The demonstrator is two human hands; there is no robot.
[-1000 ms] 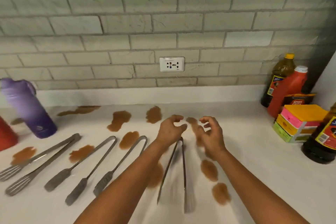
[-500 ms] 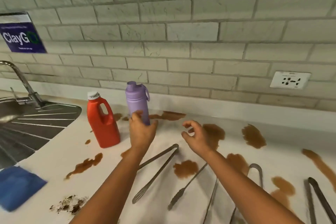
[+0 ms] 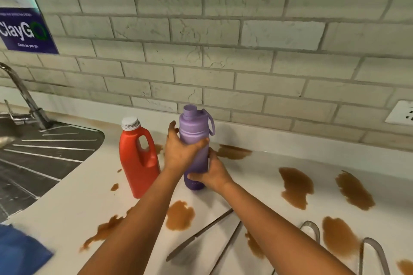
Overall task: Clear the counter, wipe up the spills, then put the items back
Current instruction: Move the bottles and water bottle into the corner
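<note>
A purple water bottle [image 3: 194, 131] with a loop-handled lid stands upright on the white counter [image 3: 67, 203] near the wall. My left hand [image 3: 181, 152] wraps its upper body from the left. My right hand [image 3: 212, 174] clasps its lower part from the right. A red jug [image 3: 137, 163] with a white cap stands just left of the bottle. Brown spills [image 3: 295, 185] spread over the counter. Metal tongs [image 3: 201, 234] lie near the front, partly under my forearms. A blue cloth [image 3: 20, 250] sits at the bottom left.
A steel sink with drainboard [image 3: 44, 154] and tap [image 3: 24, 96] lies to the left. More tongs [image 3: 371, 252] rest at the bottom right. A white wall socket [image 3: 402, 113] sits at the right edge, a blue sign [image 3: 24, 29] on the brick wall.
My view has swung left from the tongs to the bottle and sink. Both hands, empty before, have reached forward and closed on the purple bottle.
</note>
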